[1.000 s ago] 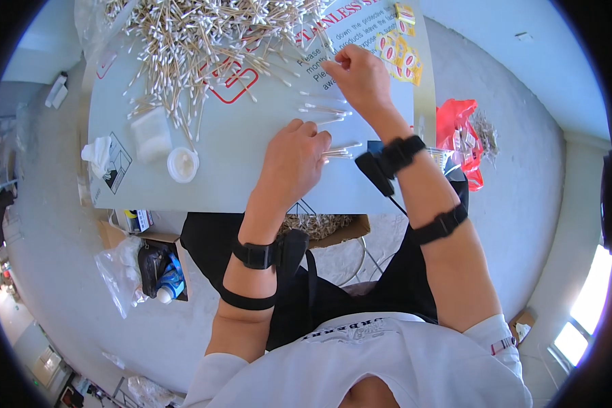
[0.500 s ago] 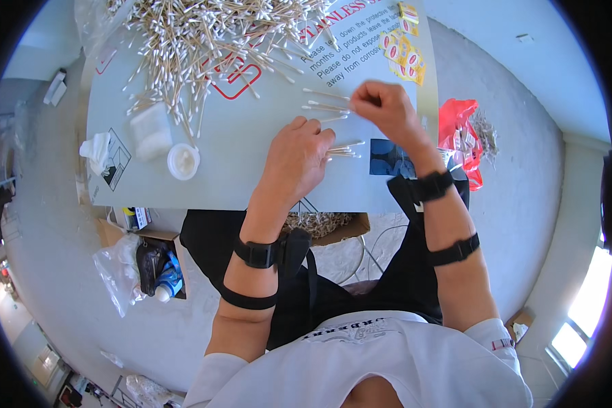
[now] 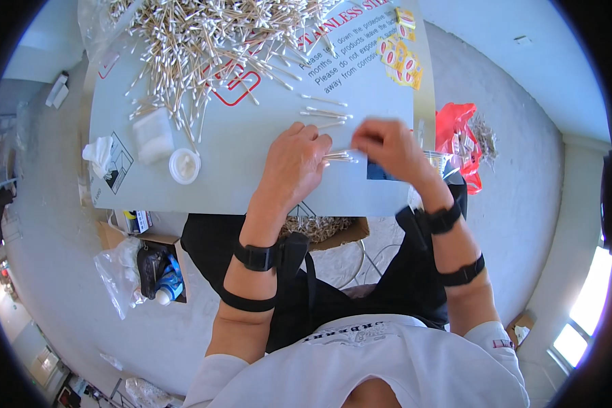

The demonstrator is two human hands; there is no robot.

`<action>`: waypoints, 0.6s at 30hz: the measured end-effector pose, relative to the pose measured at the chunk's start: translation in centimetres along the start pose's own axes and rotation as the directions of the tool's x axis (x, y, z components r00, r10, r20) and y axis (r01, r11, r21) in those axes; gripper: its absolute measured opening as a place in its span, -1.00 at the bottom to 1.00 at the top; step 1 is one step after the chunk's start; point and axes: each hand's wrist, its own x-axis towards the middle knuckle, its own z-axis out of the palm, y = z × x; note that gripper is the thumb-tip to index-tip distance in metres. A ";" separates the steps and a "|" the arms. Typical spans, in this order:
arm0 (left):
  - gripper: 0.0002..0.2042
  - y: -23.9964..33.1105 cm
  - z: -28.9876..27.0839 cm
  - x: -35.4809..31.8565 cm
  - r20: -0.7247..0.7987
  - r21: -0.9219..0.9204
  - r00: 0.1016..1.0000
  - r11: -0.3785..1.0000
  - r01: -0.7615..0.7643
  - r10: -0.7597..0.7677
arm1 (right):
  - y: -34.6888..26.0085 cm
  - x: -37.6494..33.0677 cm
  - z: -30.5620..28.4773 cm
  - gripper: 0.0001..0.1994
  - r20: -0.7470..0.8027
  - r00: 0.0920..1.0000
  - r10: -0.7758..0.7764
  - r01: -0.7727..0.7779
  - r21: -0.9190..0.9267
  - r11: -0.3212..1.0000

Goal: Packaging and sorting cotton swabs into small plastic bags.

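Observation:
A big heap of cotton swabs [image 3: 204,41] covers the far part of the grey table [image 3: 238,170]. My left hand [image 3: 292,163] lies palm down near the table's front edge, its fingers closed over a small bundle of swabs [image 3: 338,158] whose tips stick out to the right. My right hand [image 3: 387,146] is just right of those tips, blurred, its fingers pinched together at the bundle's end. A few loose swabs [image 3: 326,112] lie just beyond both hands. A small dark blue card [image 3: 377,173] shows under my right hand.
A white round lid [image 3: 184,165], a small clear container [image 3: 153,127] and a crumpled tissue [image 3: 100,151] sit at the table's left. A red bag [image 3: 455,136] hangs right of the table. On the floor lie a cardboard box [image 3: 319,228] and a plastic bag with a bottle [image 3: 156,272].
My right hand has drawn back from the far loose swabs toward me and now meets the bundle at my left hand. My left hand has hardly moved.

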 end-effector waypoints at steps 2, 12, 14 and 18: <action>-0.81 0.1 0.1 0.1 -0.002 -0.002 1.000 1.000 0.004 -0.004 | 0.7 4.0 -0.4 -0.83 -0.247 0.969 -0.024 0.007 -0.068 0.998; -0.80 0.3 -0.1 0.4 0.031 0.012 1.000 1.000 -0.004 0.004 | 2.4 14.2 0.6 -0.78 -0.471 0.880 -0.063 -0.122 -0.354 0.927; -0.80 0.2 0.0 0.3 0.035 0.026 0.999 1.000 0.002 -0.003 | 2.8 14.1 0.7 -0.81 -0.481 0.874 -0.073 -0.105 -0.333 0.937; -0.80 -0.2 0.1 0.0 0.014 0.006 1.000 1.000 0.004 -0.004 | 3.3 11.0 0.7 -0.83 -0.449 0.887 -0.104 0.006 -0.213 0.977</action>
